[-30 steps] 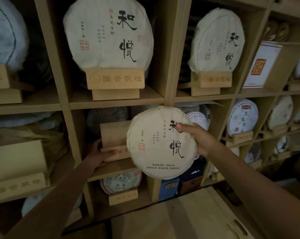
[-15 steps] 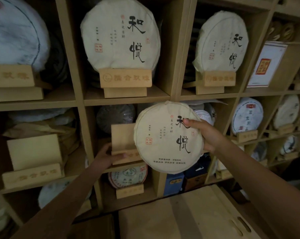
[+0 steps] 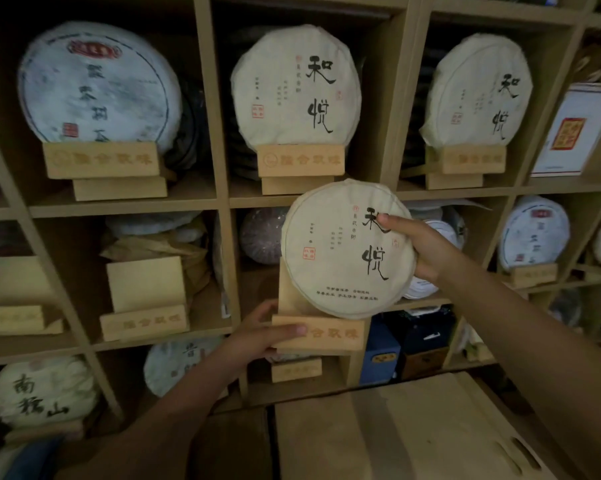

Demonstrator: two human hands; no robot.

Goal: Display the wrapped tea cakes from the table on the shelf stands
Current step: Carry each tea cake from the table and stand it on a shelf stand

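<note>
At the middle shelf, left hand point(image 3: 257, 337) grips the wooden stand point(image 3: 321, 332); right hand point(image 3: 427, 247) holding the wrapped tea cake point(image 3: 344, 251) should lower it straight, label upright, into the groove

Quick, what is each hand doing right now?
Left hand: closed on the wooden stand.
Right hand: closed on the wrapped tea cake.
</note>
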